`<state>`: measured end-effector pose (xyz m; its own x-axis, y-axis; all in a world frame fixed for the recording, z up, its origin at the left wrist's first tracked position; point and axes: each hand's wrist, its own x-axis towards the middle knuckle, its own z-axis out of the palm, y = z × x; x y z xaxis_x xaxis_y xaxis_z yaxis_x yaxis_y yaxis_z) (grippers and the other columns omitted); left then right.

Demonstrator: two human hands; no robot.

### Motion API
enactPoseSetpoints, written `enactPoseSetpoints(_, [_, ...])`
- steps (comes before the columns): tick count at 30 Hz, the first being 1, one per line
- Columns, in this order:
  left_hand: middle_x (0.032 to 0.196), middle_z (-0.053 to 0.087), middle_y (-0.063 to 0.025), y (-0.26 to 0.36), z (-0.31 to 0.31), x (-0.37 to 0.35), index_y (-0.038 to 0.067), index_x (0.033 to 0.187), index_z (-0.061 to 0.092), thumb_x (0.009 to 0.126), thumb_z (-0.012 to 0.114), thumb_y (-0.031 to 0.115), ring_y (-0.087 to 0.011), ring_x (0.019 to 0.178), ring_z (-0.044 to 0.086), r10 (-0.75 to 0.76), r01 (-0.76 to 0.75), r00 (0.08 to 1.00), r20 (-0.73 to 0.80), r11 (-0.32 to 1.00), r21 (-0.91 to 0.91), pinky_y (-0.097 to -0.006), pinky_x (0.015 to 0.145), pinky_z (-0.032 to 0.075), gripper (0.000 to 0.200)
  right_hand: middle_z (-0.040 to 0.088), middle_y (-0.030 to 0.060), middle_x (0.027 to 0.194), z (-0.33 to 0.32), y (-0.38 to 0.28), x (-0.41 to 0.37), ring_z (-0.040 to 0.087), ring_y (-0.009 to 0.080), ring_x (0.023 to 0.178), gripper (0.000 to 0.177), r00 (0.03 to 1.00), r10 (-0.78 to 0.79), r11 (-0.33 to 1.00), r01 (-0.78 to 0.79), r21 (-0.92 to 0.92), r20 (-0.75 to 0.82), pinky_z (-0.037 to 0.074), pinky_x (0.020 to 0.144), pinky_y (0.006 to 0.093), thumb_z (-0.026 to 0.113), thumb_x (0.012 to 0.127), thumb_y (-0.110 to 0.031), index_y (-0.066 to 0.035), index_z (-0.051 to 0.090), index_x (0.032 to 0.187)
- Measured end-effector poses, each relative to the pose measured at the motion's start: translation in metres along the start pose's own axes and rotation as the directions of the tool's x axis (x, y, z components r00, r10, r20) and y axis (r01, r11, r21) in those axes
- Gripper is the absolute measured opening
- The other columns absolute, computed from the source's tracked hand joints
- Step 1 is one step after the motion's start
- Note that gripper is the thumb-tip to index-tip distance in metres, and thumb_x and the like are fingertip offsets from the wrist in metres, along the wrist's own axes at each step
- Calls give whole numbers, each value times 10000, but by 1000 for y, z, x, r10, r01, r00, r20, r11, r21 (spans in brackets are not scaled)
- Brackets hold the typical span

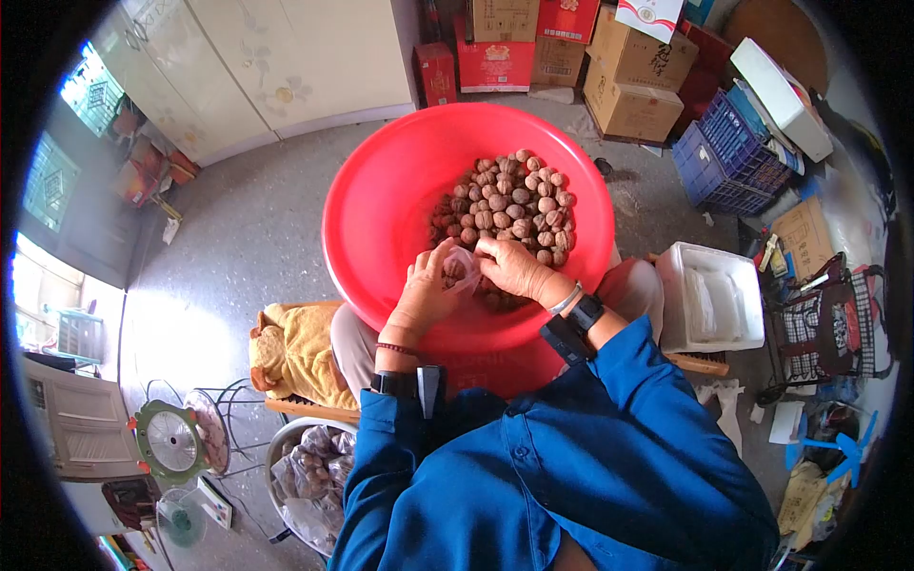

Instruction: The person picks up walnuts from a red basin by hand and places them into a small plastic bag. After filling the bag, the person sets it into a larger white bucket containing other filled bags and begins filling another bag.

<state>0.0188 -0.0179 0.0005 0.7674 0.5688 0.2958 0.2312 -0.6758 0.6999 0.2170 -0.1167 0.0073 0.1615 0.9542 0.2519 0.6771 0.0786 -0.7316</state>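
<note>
A big red plastic basin (376, 195) rests in front of my body, with a heap of brown walnuts (519, 198) on its right side. Over the near part of the heap, my left hand (419, 293) grips a small clear plastic bag (465, 266) that seems to have a few walnuts in it. My right hand (519, 269) is closed at the bag's right edge, fingertips pinching the film. The fingers partly cover the bag, so its exact contents are hard to make out.
Left of me, a metal basin (281, 447) holds several filled clear bags below a yellow plush cloth (305, 352). A white foam box (674, 295) stands at my right. Blue crates (714, 167) and cardboard boxes (633, 81) are stacked farther back.
</note>
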Motion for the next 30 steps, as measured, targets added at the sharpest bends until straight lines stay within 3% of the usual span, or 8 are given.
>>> enactPoseSetpoints(2, [1375, 562, -241, 12, -5, 0, 95, 1494, 477, 827, 858, 281, -441, 1284, 545, -192, 190, 981, 10, 977, 97, -486, 1073, 480, 791, 710, 228, 889, -2, -6, -1, 711, 424, 885, 114, 996, 80, 992, -84, 91, 49, 555, 748, 471, 663, 896, -119, -27, 639, 960])
enactPoseSetpoints(7, [1275, 582, -244, 2, -8, 0, 125, 1437, 543, 808, 858, 321, -461, 1202, 562, -193, 185, 981, 31, 969, 166, -517, 1013, 498, 731, 706, 234, 913, 7, -7, -3, 699, 439, 874, 164, 998, -24, 998, 21, 51, 65, 551, 748, 474, 714, 862, -102, -35, 616, 975])
enactPoseSetpoints(9, [1229, 587, -244, -1, -6, 0, 128, 1402, 582, 804, 856, 352, -468, 1164, 567, -192, 187, 981, 16, 967, 171, -527, 982, 505, 694, 689, 234, 876, 9, -4, -3, 683, 451, 863, 139, 993, -73, 991, 84, -106, 95, 546, 743, 478, 714, 865, -104, -31, 610, 921])
enactPoseSetpoints(15, [1196, 603, -268, 21, -16, -1, 106, 1290, 632, 786, 864, 408, -479, 1145, 583, -214, 204, 976, 29, 959, 198, -524, 947, 527, 632, 687, 219, 844, 3, -11, 0, 689, 427, 839, 88, 991, -93, 996, 94, -3, 91, 543, 726, 461, 708, 875, -97, -35, 646, 867])
enactPoseSetpoints(20, [1029, 660, -215, 2, -39, -5, 94, 1111, 693, 910, 710, 248, -436, 998, 648, -163, 127, 975, 151, 967, 222, -513, 864, 546, 254, 710, 188, 843, 4, -15, -1, 707, 374, 811, 70, 994, -62, 996, 56, 68, 86, 545, 718, 435, 716, 876, -100, -46, 674, 888])
enactPoseSetpoints(24, [1020, 700, -149, 9, -54, -10, 98, 993, 738, 893, 651, 209, -388, 1009, 668, -229, 155, 961, 156, 910, 385, -537, 866, 537, 173, 709, 155, 827, 5, -15, 0, 709, 342, 806, 67, 995, -89, 991, 83, 104, 49, 546, 714, 426, 719, 878, -89, -52, 665, 892])
enactPoseSetpoints(26, [1028, 712, -129, 17, -63, -11, 109, 953, 736, 921, 605, 213, -387, 998, 675, -106, 33, 983, 148, 903, 427, -532, 841, 535, 170, 706, 140, 834, 3, -20, 1, 708, 331, 810, 72, 997, -81, 990, 79, 113, 7, 547, 717, 421, 723, 875, -83, -58, 662, 904])
enactPoseSetpoints(30, [990, 683, -155, -1, -51, -14, 86, 967, 701, 947, 581, 221, -420, 943, 667, -85, -33, 977, 197, 849, 528, -519, 827, 542, 182, 723, 116, 828, 6, -13, 1, 718, 276, 780, 102, 996, -80, 995, 77, 71, 43, 555, 707, 389, 760, 880, -112, -56, 679, 906])
